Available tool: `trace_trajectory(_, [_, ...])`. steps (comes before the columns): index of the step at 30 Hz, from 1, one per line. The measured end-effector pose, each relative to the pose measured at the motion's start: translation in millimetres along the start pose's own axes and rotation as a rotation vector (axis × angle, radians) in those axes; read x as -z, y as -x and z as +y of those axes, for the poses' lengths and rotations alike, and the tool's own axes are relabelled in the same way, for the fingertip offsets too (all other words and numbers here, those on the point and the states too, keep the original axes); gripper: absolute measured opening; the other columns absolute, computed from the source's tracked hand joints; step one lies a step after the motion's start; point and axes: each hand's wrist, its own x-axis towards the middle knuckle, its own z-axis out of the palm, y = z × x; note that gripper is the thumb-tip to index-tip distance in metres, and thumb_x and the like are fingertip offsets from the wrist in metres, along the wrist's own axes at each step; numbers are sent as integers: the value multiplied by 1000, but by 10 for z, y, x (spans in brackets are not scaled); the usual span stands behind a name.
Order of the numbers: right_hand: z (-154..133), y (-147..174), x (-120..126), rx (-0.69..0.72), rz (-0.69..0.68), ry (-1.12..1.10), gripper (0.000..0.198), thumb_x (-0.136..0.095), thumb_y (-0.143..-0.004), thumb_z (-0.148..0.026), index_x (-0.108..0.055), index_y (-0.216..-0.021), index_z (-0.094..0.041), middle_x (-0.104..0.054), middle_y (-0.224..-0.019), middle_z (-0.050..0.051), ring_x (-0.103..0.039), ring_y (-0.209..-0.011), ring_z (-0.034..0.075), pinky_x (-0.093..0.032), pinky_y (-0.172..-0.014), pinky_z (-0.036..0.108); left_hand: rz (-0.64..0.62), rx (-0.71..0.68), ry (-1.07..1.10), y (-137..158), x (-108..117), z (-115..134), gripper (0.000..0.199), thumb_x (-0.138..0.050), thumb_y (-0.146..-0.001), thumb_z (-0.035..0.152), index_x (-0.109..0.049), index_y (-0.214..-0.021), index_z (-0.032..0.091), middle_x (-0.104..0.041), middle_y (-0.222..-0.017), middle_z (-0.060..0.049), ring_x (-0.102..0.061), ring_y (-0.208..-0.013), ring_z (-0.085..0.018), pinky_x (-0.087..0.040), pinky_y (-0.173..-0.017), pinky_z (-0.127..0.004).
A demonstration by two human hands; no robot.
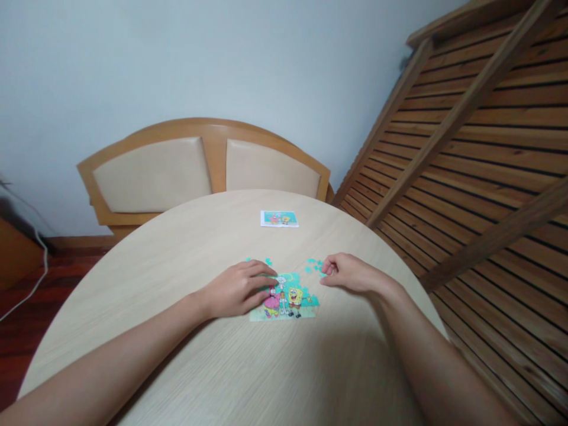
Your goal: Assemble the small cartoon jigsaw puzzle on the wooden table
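Observation:
A partly assembled jigsaw puzzle (pixel 284 305) with cartoon figures on a teal background lies on the round table. Its upper right edge is uneven. My left hand (pixel 244 287) rests palm down with fingers stretched over the puzzle's left part, covering some of it. To the right of the puzzle, my right hand (pixel 344 272) is bent in a pinch, with a small teal puzzle piece (pixel 323 274) showing at its fingertips. Loose teal pieces (pixel 314 264) lie beside those fingers. Another loose piece (pixel 268 261) sits above my left hand.
A small picture card (pixel 279 219) showing similar cartoon figures lies farther back on the pale wooden table (pixel 199 236). Behind the table stands a padded wooden headboard (pixel 153 174) against the wall. A slatted wooden frame (pixel 465 148) leans at the right.

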Motion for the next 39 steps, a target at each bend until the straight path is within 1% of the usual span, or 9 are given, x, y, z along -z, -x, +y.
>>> trace_trajectory(3, [-42, 6, -16, 33, -4, -23, 17, -73, -68, -21, -65, -83, -17, -67, -71, 1, -60, -64, 15, -43, -57, 23, -67, -114, 24, -10, -15, 113, 38, -52, -98, 31, -59, -134, 22, -61, -136, -11, -56, -126, -26, -42, -113, -45])
trace_trajectory(5, [-62, -3, -33, 57, -8, -54, 18, -71, -68, -18, -65, -85, -16, -66, -71, 0, -60, -65, 15, -44, -57, 23, -90, -151, 38, -7, -33, 141, 38, -55, -96, 32, -59, -133, 24, -60, -137, -11, -56, -126, -28, -43, -112, -47])
trace_trajectory(8, [-85, -32, -66, 111, -15, -113, 16, -69, -72, -21, -66, -87, -15, -65, -72, 1, -60, -67, 15, -45, -60, 24, -98, -176, 61, -5, -45, 148, 36, -56, -95, 33, -62, -130, 24, -61, -137, -11, -58, -124, -29, -46, -108, -47])
trace_trajectory(11, [-114, -69, -114, 161, -21, -163, 16, -67, -78, -27, -67, -87, -14, -66, -75, 3, -60, -70, 16, -47, -65, 26, -107, -189, 74, -13, -35, 157, 36, -57, -95, 34, -63, -128, 24, -61, -135, -10, -59, -122, -28, -47, -108, -46])
trace_trajectory(15, [-156, -104, -202, 175, -30, -198, 17, -67, -80, -30, -68, -87, -14, -68, -77, 5, -62, -73, 17, -47, -67, 27, -105, -201, 99, -25, -19, 181, 35, -59, -94, 35, -64, -126, 24, -62, -133, -10, -60, -119, -28, -48, -106, -44])
trace_trajectory(29, [-240, -90, -269, 150, -1, -135, 11, -64, -79, -23, -69, -81, -14, -69, -75, 5, -61, -70, 17, -47, -64, 25, -110, -208, 94, -29, -20, 181, 35, -56, -94, 36, -64, -127, 24, -61, -134, -10, -60, -119, -28, -48, -106, -45])
trace_trajectory(32, [-232, -95, -277, 145, -9, -135, 12, -65, -78, -22, -70, -83, -13, -68, -74, 5, -60, -69, 16, -47, -64, 25, -108, -210, 91, -28, -20, 179, 35, -57, -94, 36, -63, -127, 24, -62, -134, -10, -60, -119, -28, -48, -106, -46])
trace_trajectory(36, [-224, -85, -276, 145, -48, -144, 19, -68, -73, -19, -71, -91, -13, -66, -73, 2, -58, -65, 14, -44, -60, 24, -115, -202, 95, -29, -17, 183, 35, -58, -94, 36, -64, -126, 24, -62, -133, -10, -60, -119, -28, -48, -106, -45])
trace_trajectory(39, [-241, -65, -265, 149, -54, -122, 18, -69, -73, -19, -71, -90, -13, -65, -71, 1, -57, -64, 14, -43, -59, 23, -119, -202, 92, -28, -22, 180, 36, -57, -94, 36, -64, -127, 24, -62, -134, -10, -60, -120, -28, -48, -106, -45])
